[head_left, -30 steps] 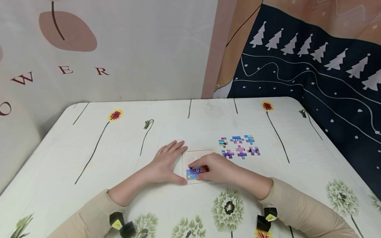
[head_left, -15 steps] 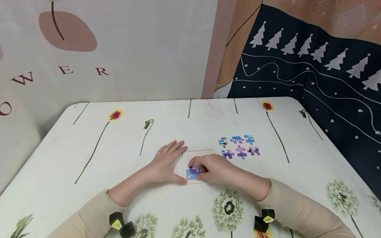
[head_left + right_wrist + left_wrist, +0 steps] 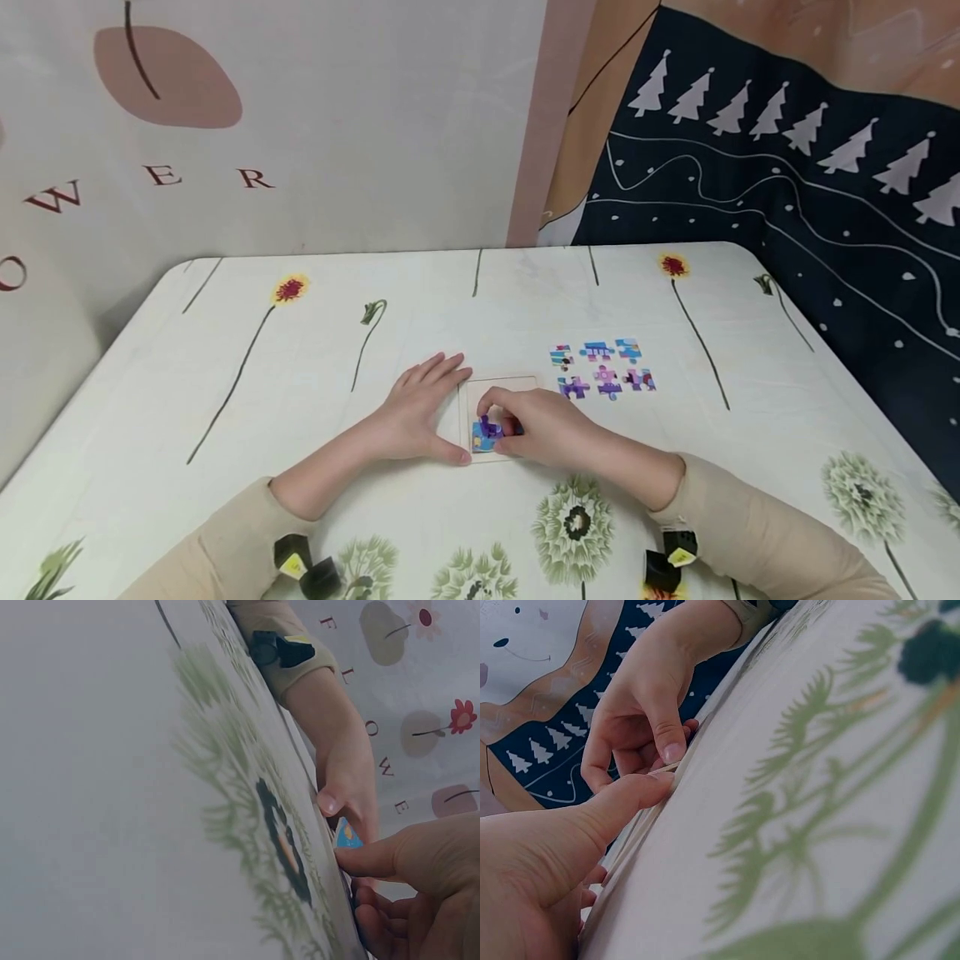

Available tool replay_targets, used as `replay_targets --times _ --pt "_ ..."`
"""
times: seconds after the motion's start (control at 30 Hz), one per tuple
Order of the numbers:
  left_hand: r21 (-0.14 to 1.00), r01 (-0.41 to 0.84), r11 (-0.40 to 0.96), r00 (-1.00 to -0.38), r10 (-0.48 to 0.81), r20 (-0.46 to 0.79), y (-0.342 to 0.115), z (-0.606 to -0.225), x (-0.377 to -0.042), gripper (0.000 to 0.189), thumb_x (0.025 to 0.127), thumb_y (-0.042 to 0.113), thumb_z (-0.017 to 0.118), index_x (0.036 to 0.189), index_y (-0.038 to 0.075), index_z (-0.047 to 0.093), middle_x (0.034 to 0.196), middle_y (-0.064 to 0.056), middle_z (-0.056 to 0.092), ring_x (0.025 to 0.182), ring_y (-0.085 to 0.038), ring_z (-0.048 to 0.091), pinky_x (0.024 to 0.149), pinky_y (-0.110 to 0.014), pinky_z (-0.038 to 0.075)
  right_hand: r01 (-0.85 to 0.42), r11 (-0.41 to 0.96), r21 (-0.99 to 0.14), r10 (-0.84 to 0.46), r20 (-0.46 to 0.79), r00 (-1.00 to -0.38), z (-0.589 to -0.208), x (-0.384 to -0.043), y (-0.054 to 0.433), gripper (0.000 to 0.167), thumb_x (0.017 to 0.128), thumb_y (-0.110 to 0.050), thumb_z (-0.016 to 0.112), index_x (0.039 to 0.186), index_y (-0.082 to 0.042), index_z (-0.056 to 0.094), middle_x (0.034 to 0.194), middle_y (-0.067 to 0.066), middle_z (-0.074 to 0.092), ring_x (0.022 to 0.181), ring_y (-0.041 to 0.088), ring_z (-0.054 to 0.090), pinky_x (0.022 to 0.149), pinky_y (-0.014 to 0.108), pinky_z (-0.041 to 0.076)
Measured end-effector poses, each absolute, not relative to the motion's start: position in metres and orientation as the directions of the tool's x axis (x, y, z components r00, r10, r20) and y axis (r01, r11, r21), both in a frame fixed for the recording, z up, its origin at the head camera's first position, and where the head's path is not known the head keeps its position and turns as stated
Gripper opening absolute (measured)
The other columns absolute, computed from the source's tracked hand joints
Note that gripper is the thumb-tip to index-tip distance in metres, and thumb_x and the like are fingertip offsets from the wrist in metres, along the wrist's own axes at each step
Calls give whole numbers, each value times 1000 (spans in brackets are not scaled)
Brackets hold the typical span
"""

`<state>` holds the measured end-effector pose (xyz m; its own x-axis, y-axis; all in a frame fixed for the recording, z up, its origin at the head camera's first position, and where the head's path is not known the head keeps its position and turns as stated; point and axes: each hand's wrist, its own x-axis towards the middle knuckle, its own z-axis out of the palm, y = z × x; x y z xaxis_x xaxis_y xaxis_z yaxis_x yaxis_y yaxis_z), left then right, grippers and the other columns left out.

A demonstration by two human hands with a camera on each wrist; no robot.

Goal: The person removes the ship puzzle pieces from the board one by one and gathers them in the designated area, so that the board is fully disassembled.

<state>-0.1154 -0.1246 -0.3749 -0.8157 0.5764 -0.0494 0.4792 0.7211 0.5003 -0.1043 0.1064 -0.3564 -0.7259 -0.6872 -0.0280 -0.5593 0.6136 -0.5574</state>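
A shallow wooden puzzle tray (image 3: 498, 381) lies on the table between my two hands. My left hand (image 3: 417, 418) rests at its left side with fingers spread, the thumb touching the near left corner. Over the tray's near part, my right hand (image 3: 546, 423) pinches a blue and purple jigsaw piece (image 3: 487, 435) between thumb and fingers. From the right wrist, the blue corner of that jigsaw piece (image 3: 347, 835) shows tilted up from the tray. The right fingers hide part of the piece and of the tray bottom. Both thumbs (image 3: 657, 787) (image 3: 671, 752) appear close together in the left wrist view.
Several loose jigsaw pieces (image 3: 606, 379) lie in two rows to the right of the tray, beyond the right hand. A flower-printed white cloth (image 3: 420, 533) covers the table. A wall hanging (image 3: 375, 125) and a dark tree-patterned cloth (image 3: 697, 158) stand behind.
The blue and purple piece has shifted slightly right and tipped up in my right hand's fingers. My right index finger is a little more bent. The left hand has kept its place.
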Motion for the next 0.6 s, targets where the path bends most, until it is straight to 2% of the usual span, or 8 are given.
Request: replay_targets --times 0.3,0.6 --pt "503 483 717 -816 577 -39 -125 -375 -115 109 64 54 81 149 7 33 157 -12 20 144 -33 7 110 -58 8 -503 601 -622 -640 3 -768 -360 -102 108 33 83 -20 77 110 -24 59 82 -17 56 67 3 51 63 28 45" --pt "498 485 719 -816 576 -37 -125 -375 -116 110 64 56 81 149 7 32 157 -11 20 144 -33 8 111 -58 8 -434 537 -723 -626 3 -780 -361 -104 110 19 88 -13 70 102 -22 59 86 -13 59 65 5 53 60 28 46"
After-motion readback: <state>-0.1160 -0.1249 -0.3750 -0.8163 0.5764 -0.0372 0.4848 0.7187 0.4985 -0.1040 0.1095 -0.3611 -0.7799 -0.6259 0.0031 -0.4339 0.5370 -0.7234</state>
